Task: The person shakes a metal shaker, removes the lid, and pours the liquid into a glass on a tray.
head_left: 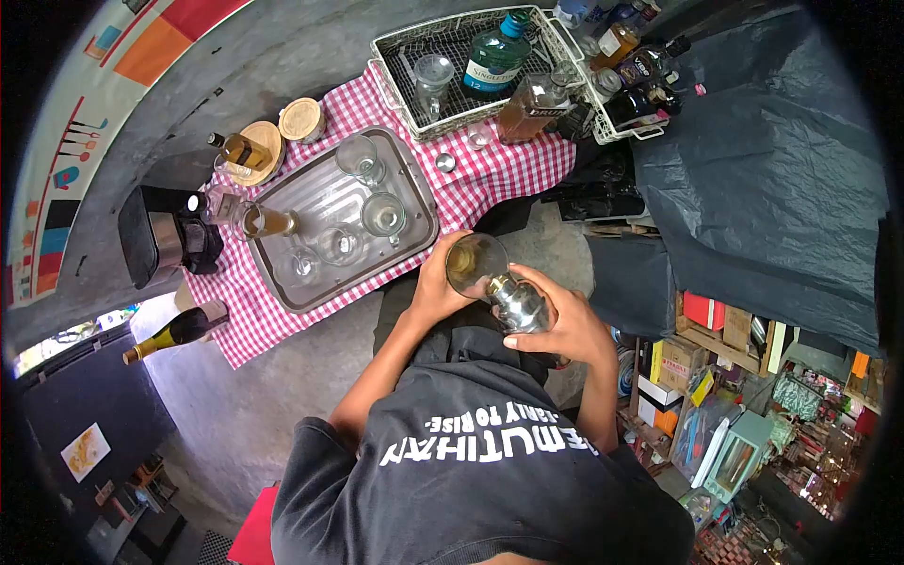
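Note:
My left hand (439, 288) is wrapped round a clear glass (477, 265) with a little yellowish liquid inside. My right hand (576, 325) grips a shiny metal cocktail shaker (521, 309), its narrow end tilted right at the rim of the glass. Both are held in front of my chest, off the near edge of the table. Just beyond my left hand lies a grey metal tray (299, 299) with several empty glasses, among them a glass mug (383, 217). At the tray's left edge is a tall glass of amber drink (268, 222).
A checkered cloth (499, 188) covers the table. At the back, a white wire basket (414, 127) holds a green bottle (496, 55) and a glass. A square brown bottle (534, 108) stands beside it. A dark wine bottle (179, 330) is at the left corner, near a black appliance (151, 235).

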Tool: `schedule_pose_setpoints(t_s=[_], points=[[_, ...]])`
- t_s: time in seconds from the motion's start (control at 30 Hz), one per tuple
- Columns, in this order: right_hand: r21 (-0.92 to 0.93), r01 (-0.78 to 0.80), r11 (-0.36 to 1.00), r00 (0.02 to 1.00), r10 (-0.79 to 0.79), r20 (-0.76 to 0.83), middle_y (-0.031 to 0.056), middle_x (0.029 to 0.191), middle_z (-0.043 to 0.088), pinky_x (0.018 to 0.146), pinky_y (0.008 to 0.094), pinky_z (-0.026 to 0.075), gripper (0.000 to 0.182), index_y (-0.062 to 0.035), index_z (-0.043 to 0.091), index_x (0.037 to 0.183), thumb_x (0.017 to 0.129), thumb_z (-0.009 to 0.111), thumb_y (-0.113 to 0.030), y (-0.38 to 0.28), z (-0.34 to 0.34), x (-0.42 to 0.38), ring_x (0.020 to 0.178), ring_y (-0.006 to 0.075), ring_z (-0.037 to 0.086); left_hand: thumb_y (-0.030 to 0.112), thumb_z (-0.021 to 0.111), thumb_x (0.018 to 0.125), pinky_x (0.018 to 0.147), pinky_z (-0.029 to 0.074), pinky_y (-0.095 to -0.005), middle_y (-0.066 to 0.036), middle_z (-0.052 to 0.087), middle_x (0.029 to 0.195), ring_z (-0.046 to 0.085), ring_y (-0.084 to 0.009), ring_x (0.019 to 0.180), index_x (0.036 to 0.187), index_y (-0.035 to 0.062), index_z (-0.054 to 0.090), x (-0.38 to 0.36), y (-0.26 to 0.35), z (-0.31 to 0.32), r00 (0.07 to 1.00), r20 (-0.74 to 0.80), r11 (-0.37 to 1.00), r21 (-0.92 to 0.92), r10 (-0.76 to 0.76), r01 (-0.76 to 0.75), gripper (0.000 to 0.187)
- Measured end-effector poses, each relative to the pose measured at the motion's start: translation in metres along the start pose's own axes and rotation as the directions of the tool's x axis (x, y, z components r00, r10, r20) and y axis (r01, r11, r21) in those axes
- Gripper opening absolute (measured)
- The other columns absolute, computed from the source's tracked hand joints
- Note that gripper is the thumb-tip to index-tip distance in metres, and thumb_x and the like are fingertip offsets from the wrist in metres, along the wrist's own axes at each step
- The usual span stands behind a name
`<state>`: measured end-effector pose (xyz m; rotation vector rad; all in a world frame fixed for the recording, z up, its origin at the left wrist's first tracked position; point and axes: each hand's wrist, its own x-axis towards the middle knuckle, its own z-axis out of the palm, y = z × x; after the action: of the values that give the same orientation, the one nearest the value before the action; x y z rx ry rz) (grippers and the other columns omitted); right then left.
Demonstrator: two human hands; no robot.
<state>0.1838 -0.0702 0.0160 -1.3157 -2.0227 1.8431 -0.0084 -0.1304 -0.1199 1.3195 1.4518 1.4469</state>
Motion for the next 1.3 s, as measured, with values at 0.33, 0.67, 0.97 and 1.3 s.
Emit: schedule_pose_setpoints(t_s=[0.33, 0.67, 0.97, 1.3], points=[[0.036, 0.001, 0.999, 1.000, -0.002, 0.021, 0.0178, 0.111, 0.067, 0.088, 0.0332, 0.049, 0.092, -0.0038, 0.046, 0.138, 0.061, 0.087, -0.029, 0.004, 0.001, 0.007, 0.104, 0.0227, 0.065, 0.023, 0.083, 0.070, 0.088, 0.050, -0.0362, -0.015, 0.060, 0.110, 0.063, -0.0264, 0.101, 0.124, 0.0008, 0.048, 0.004, 0.001, -0.005, 1.000, 0.004, 1.000, 0.006, 0.025, -0.025, 0.068], [0.006, -0.041, 0.999, 0.999, 0.041, 0.019, 0.0161, 0.115, 0.065, 0.092, 0.0325, 0.046, 0.090, -0.0034, 0.045, 0.139, 0.062, 0.087, -0.023, -0.003, 0.002, 0.012, 0.107, 0.0215, 0.062, 0.020, 0.084, 0.068, 0.089, 0.050, -0.0358, -0.014, 0.060, 0.111, 0.063, -0.0253, 0.102, 0.123, 0.0008, 0.048, 0.011, -0.003, -0.008, 1.000, 0.000, 0.999, -0.045, 0.007, -0.007, 0.068], [0.011, -0.025, 1.000, 1.000, 0.025, 0.000, 0.0177, 0.112, 0.067, 0.090, 0.0337, 0.048, 0.091, -0.0040, 0.047, 0.138, 0.060, 0.087, -0.029, -0.004, 0.004, 0.017, 0.106, 0.0233, 0.065, 0.023, 0.085, 0.068, 0.088, 0.049, -0.0362, -0.015, 0.061, 0.110, 0.063, -0.0261, 0.102, 0.123, 0.0008, 0.049, 0.015, -0.002, -0.013, 1.000, -0.013, 1.000, -0.007, 0.026, -0.026, 0.069], [0.050, -0.039, 0.998, 0.999, 0.038, 0.017, 0.0172, 0.114, 0.066, 0.091, 0.0329, 0.048, 0.092, -0.0029, 0.046, 0.138, 0.060, 0.088, -0.029, -0.005, 0.003, 0.020, 0.107, 0.0219, 0.063, 0.025, 0.085, 0.069, 0.087, 0.049, -0.0367, -0.015, 0.061, 0.109, 0.063, -0.0272, 0.100, 0.122, 0.0014, 0.049, 0.017, -0.005, -0.013, 0.998, -0.037, 0.999, -0.016, 0.042, -0.043, 0.068]])
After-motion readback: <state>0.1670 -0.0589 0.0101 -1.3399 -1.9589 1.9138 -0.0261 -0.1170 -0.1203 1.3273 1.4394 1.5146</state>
